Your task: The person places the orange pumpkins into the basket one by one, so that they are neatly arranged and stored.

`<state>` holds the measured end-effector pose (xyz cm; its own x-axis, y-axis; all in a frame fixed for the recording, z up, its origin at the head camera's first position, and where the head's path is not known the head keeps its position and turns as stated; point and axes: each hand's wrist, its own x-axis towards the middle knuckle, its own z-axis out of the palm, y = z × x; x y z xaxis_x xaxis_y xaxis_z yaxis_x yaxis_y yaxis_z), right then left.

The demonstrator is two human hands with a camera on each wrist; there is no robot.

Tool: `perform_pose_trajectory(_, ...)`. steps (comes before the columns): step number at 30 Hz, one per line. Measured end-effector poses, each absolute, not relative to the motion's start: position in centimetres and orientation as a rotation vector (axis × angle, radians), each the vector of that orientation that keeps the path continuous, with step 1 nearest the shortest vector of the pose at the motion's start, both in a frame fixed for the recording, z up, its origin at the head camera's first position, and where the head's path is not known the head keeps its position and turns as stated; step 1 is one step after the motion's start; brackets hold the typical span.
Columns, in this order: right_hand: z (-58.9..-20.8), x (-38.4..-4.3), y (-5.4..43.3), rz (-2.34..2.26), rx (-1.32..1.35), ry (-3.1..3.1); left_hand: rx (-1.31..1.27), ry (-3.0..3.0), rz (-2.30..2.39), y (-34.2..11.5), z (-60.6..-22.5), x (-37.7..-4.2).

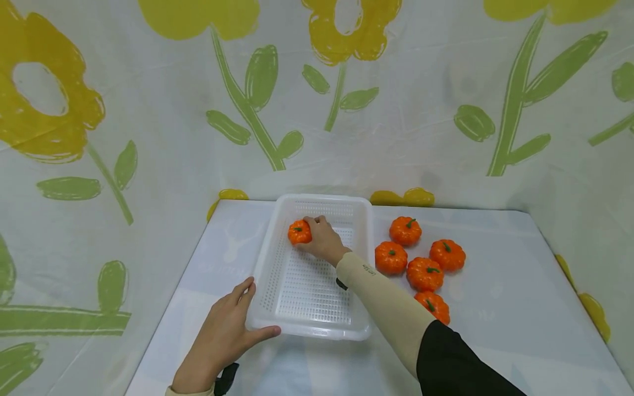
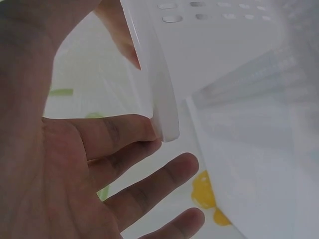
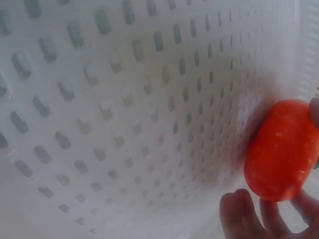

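Observation:
A small orange toy pumpkin (image 1: 299, 232) with a green stem is inside the white plastic basket (image 1: 313, 334), near its far left corner. My right hand (image 1: 324, 239) reaches over the basket and holds the pumpkin from its right side, thumb toward me and fingers behind. Close up in the right wrist view, the pumpkin (image 3: 281, 152) is right at the perforated basket surface. At the basket's near left corner my left hand (image 1: 225, 324) spreads its thumb and fingers, touching the rim (image 2: 167, 117) with straight fingertips.
To the right of the basket several more orange pumpkins (image 1: 425, 274) lie in a loose group on the white table (image 1: 515, 297); the right forearm overlaps the nearest. A flower-printed cloth wall (image 1: 396, 148) rises behind and around the table.

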<state>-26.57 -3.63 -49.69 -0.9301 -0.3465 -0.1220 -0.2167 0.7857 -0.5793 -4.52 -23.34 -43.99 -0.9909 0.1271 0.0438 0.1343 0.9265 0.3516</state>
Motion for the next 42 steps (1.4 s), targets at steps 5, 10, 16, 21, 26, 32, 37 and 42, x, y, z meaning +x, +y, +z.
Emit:
perform_pose_trajectory(5, -49.4, -26.6, -3.5, -0.806, -0.444, 2.765, -0.193, -3.075, -0.559, -23.2, -44.1, -4.6)
perform_pose_trajectory(10, -49.0, -26.6, -3.4, -0.701, -0.453, 2.809, -0.198, -3.07, -0.557, -23.2, -44.4, -4.7)
perform_pose_trajectory(16, -47.2, -26.2, -3.3, -0.68, -0.491, 2.777, -0.225, -3.045, -0.568, -23.3, -44.2, -4.6)
perform_pose_trajectory(21, -44.9, -25.3, -2.8, -0.745, -0.558, 2.716, -0.229, -3.044, -0.556, -23.5, -44.2, -4.5)
perform_pose_trajectory(26, -42.8, -24.2, -1.4, -0.706, -0.745, 2.755, -0.232, -3.042, -0.56, -23.5, -44.2, -4.6)
perform_pose_trajectory(32, -41.4, -23.0, 1.4, -0.733, -0.916, 2.793, -0.19, -3.072, -0.568, -23.6, -44.3, -4.5)
perform_pose_trajectory(37, -41.2, -22.1, 4.6, -0.864, -0.855, 2.822, -0.166, -3.086, -0.609, -23.6, -44.5, -4.4)
perform_pose_trajectory(42, -41.1, -21.0, 8.1, -0.947, -0.8, 2.876, -0.192, -3.074, -0.623, -23.7, -44.5, -4.3)
